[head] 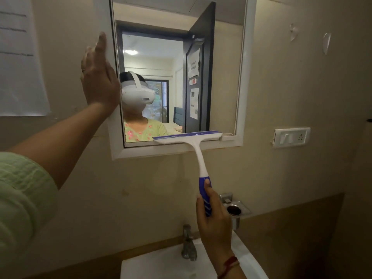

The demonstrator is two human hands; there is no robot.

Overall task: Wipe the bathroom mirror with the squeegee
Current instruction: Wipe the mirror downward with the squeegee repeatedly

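Beige bathroom wall, white-framed mirror [201,77] at upper centre, white washbasin [161,264] below. Squeegee [198,158] at centre, blade flat along lower mirror edge, smooth plastic handle slanting down-right. Right hand [214,216] wrapped around blue grip. Left hand [98,77] spread flat beside mirror frame.

Left arm reaches up, bare forearm below a green sleeve, left hand [99,77] flat and open, fingers [102,42] pointing up. Right hand [215,216] lower, fist closed, a red thread round the wrist
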